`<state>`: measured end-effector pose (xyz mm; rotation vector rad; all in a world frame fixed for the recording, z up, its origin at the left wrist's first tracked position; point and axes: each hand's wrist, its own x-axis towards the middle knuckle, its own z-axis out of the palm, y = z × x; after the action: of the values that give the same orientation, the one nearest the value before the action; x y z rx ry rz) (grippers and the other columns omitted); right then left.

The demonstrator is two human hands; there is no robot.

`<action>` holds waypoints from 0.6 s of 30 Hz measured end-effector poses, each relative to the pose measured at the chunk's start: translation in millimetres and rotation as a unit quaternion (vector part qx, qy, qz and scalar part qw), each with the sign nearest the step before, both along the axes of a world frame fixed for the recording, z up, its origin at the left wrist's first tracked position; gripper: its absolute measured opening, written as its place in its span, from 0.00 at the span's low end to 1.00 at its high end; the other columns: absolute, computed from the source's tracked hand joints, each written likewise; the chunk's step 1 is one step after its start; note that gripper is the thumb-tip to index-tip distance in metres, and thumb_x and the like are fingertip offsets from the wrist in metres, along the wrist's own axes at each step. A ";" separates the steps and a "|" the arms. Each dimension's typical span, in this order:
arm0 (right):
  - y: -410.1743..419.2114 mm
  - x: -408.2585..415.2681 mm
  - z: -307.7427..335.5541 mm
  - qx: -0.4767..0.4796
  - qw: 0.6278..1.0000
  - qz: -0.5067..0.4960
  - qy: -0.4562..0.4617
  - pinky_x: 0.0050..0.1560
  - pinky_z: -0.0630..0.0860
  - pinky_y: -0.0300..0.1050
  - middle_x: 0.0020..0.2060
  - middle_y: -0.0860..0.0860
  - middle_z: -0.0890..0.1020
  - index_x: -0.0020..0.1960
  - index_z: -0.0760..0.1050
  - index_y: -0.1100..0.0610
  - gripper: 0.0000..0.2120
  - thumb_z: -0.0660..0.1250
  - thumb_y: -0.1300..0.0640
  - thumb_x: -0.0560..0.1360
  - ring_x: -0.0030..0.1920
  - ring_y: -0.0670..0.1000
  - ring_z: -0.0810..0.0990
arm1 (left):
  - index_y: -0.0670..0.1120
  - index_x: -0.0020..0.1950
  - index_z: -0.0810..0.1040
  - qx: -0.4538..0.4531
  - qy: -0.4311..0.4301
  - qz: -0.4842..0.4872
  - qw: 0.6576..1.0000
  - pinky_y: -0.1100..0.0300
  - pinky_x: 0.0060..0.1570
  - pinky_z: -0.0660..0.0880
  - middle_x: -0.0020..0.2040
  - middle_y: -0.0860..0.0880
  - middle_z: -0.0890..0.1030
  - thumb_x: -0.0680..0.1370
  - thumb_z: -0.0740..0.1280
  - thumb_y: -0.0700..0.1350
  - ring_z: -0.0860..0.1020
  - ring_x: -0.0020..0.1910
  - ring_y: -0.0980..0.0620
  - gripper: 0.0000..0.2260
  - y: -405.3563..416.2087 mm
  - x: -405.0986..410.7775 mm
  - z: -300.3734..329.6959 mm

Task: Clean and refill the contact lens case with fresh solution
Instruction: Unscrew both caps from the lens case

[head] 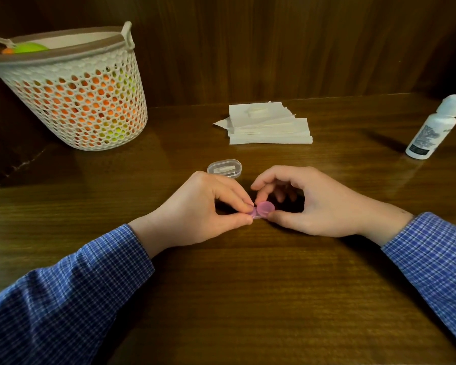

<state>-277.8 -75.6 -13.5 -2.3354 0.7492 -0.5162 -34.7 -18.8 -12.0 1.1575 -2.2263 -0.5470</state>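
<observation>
The dark brown wooden table (248, 285) carries everything. A white perforated plastic basket (90, 101) stands far left of the grip, folded white tissues (269, 125) beyond it, a white solution bottle (432, 127) far right. The left hand (200, 209) and right hand (308, 204) each pinch the small pink plastic lens case (262, 210) between them. Best to steady the base and twist one cap gently.
</observation>
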 end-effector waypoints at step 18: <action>4.9 2.1 1.0 0.000 1.000 -0.025 -0.005 0.45 0.81 0.44 0.50 0.39 0.82 0.64 0.76 0.44 0.23 0.78 0.46 0.72 0.48 0.45 0.81 | 0.48 0.54 0.89 0.007 0.001 0.002 1.000 0.66 0.53 0.80 0.52 0.56 0.87 0.76 0.77 0.44 0.84 0.53 0.60 0.07 -0.6 0.6 -1.3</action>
<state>-275.7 -70.7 -12.5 -2.3174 0.8044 -0.5488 -34.2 -19.3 -13.2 1.1661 -2.2218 -0.5621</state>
